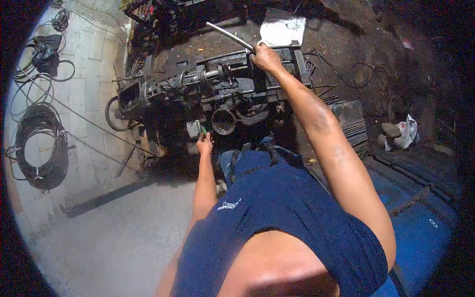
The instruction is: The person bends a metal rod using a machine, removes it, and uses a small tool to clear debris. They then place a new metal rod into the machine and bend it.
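The right hand (267, 58) is clenching the metal rod (230, 35), slanting to upper left; left hand (204, 144) touches the green piece (203, 129), grip I cannot tell.

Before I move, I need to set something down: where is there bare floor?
The grey floor between the long dark bar and your left arm looks bare. It's crowded around the machine, coiled cable and bundled rods.

pale floor (118, 222) left | darker floor (341, 44) right | cable coil (24, 148) far left | blue surface (420, 247) lower right
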`<state>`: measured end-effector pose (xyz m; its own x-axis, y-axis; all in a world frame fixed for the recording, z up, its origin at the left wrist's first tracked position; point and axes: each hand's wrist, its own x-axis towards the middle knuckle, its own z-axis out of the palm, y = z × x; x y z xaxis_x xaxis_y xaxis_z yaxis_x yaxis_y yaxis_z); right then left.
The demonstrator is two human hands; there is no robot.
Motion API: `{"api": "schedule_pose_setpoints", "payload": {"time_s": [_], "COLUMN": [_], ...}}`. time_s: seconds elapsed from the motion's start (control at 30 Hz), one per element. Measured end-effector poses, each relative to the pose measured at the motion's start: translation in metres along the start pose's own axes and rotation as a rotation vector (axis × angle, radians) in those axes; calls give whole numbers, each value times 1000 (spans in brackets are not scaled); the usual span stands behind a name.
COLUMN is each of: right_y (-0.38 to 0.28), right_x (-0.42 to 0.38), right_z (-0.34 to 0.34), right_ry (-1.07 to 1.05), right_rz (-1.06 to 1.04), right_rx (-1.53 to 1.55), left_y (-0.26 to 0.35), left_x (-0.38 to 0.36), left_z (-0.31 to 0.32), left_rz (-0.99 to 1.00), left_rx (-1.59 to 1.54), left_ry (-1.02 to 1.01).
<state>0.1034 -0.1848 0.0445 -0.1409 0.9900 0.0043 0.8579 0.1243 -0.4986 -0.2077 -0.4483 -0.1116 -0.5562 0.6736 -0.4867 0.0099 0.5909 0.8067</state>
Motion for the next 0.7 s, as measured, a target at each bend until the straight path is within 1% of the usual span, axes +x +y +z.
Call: {"api": "schedule_pose_setpoints", "payload": {"time_s": [0.07, 0.13, 0.2, 0.27, 0.37, 0.4, 0.47, 0.6, 0.7], "right_y": [0, -3, -5, -4, -4, -5, -7, -7, -5], "right_x": [0, -3, -1, 0, 0, 1, 3, 1, -1], "right_z": [-1, -2, -5, -4, -4, -3, -3, -2, -2], "right_ry": [-50, -43, -24, -49, -63, -73, -84, -42, -44], "right_rz": [29, 26, 20, 13, 13, 27, 42, 43, 38], "right_rx": [-11, -12, -18, -18, -1, 2, -23, -16, -22], "left_y": [2, 4, 11, 20, 27, 20, 0, -8, -4], "left_x": [-1, -2, -6, -13, -18, -13, 1, 6, 4], "left_z": [0, -3, -2, 1, 5, 6, 6, 7, 5], "left_rz": [8, 20, -34, -19, -36, -35, -138, -138, -117], "left_rx": [51, 101, 67, 43, 353, 351, 166, 167, 190], "left_ry": [5, 10, -46, -33, 23, 23, -1, 21, -8]}}
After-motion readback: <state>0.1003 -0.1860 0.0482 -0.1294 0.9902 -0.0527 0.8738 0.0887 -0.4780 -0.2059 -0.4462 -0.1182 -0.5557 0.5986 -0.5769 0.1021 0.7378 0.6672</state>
